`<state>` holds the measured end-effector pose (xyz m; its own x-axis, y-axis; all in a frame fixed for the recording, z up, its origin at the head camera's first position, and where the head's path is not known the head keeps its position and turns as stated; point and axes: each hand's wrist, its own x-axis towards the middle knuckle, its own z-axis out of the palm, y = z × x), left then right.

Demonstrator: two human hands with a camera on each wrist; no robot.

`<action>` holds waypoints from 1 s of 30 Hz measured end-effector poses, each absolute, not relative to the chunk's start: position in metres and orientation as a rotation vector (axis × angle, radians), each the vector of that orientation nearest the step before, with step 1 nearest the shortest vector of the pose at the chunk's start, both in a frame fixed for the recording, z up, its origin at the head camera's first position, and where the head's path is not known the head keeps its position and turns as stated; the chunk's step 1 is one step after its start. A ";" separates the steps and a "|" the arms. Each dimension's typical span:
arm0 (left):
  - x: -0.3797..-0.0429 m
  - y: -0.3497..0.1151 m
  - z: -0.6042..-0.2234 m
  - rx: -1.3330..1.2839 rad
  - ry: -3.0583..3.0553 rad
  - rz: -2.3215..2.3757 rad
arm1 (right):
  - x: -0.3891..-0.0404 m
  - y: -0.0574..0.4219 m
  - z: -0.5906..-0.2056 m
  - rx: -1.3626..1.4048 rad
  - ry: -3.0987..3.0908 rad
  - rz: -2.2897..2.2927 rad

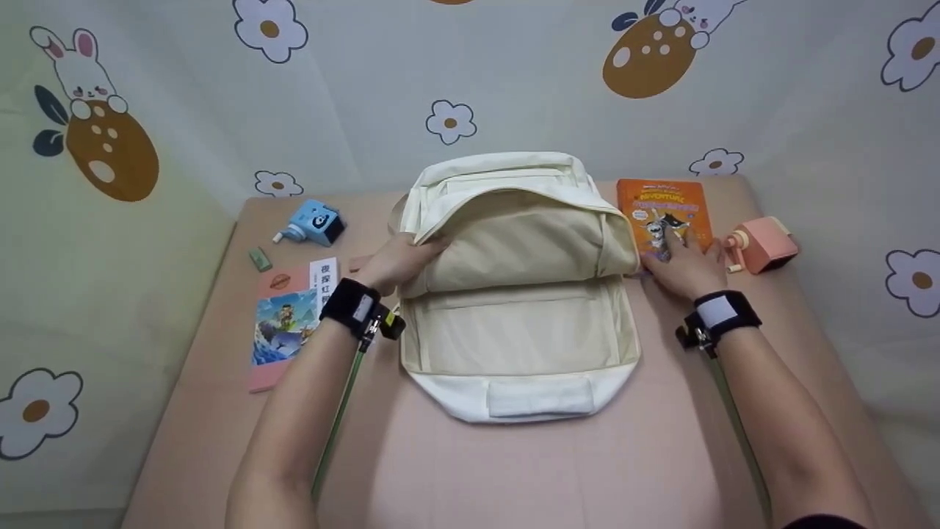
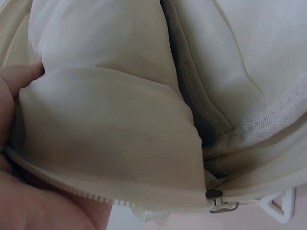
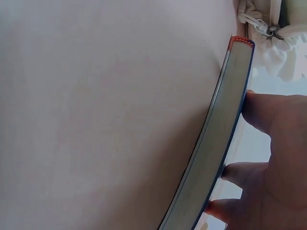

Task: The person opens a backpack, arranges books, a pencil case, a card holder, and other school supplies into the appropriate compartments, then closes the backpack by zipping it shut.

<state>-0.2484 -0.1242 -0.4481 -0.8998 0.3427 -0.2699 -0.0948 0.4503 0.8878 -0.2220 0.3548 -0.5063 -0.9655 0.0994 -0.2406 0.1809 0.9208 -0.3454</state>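
A cream backpack (image 1: 518,330) lies unzipped on the table, its front flap (image 1: 514,242) raised so the beige inside shows. My left hand (image 1: 402,263) grips the zippered edge of that flap (image 2: 110,139) at its left side, thumb on the lining and the other fingers partly hidden beneath. To the right of the bag, my right hand (image 1: 689,266) rests on an orange book (image 1: 664,202) with a cartoon cover. Its fingers are spread over the cover; in the right wrist view the fingertips touch one face of the book (image 3: 218,129), with the page edge facing the camera.
A coral crank sharpener (image 1: 767,246) stands just right of the right hand. On the left are a blue crank sharpener (image 1: 317,222), a small green eraser (image 1: 260,258) and a pink-and-blue book (image 1: 283,323), partly covered by the left forearm. A patterned curtain (image 1: 367,81) surrounds the table.
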 end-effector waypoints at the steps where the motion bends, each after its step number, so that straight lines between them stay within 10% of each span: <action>1: -0.248 -0.124 -0.448 0.204 2.292 1.439 | -0.222 0.355 -0.506 0.211 2.867 -0.551; 30: -0.246 -0.126 -0.446 0.193 2.313 1.391 | -0.180 0.351 -0.505 0.050 2.829 -0.474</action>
<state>-0.2459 -0.1257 -0.4457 -0.8968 0.3335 -0.2909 -0.1006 0.4864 0.8679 -0.1802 0.3514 -0.5051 -0.9624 -0.0106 -0.2713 0.0785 0.9458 -0.3153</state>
